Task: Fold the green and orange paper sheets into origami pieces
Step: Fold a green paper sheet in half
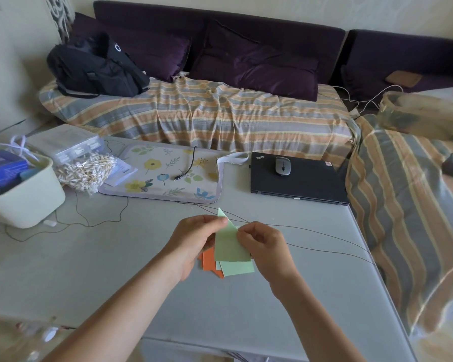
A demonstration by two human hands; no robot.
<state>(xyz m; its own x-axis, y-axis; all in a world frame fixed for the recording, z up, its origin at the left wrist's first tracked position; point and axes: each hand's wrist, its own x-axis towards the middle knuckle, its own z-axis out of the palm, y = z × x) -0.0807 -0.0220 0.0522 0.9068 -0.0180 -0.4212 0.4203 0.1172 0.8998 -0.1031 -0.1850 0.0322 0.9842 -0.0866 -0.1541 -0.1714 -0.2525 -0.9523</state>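
left hand (pixel 194 239) grip pinches green sheet (pixel 229 244); right hand (pixel 264 246) grip pinches it | orange sheets (pixel 209 261) beneath

A pale green paper sheet (pixel 230 244) is held up between the fingers (pixel 216 222) of both hands, its top folded to a sharp point that rises above the fingertips while its straight lower edge hangs below them. Under it, lower than the fingers, a second green sheet (pixel 239 269) lies flat on the tabletop (pixel 102 270), overlapping orange sheets (pixel 209 259) that show to its left.
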